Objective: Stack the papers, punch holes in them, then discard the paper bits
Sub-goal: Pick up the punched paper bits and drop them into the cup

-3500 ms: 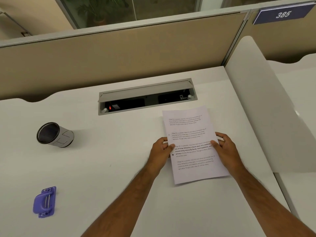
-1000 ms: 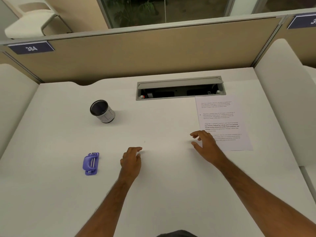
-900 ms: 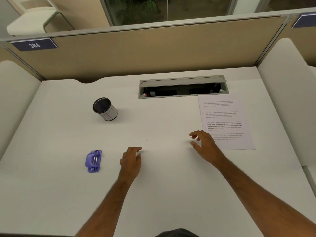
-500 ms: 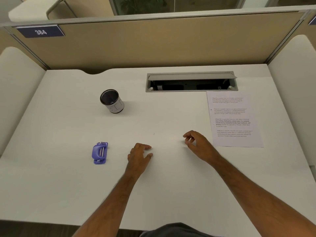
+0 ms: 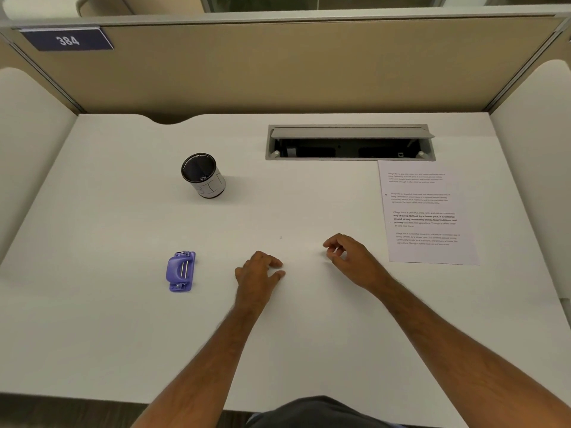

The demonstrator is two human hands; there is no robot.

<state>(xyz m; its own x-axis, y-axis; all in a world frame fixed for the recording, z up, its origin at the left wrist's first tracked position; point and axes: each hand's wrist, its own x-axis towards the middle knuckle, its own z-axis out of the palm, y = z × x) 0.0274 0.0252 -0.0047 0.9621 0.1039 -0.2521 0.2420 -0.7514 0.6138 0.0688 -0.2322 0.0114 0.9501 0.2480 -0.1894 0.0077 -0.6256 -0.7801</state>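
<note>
Both hands empty, resting mid-desk. Left hand (image 5: 258, 271) palm down on white desk (image 5: 123, 335), fingers loosely spread, gripping nothing. Right hand (image 5: 350, 256) hovers just beside it, fingers curled in a bit but holding nothing. Printed papers (image 5: 428, 213) lie flat at right, just below cable tray (image 5: 350, 143). Purple hole punch (image 5: 181, 271) sits left of left hand, apart from it. Black-rimmed cup (image 5: 204, 176) upright further back left.

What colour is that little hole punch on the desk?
Purple, with metal pins; the hole punch shows clearly in the head view.
</note>
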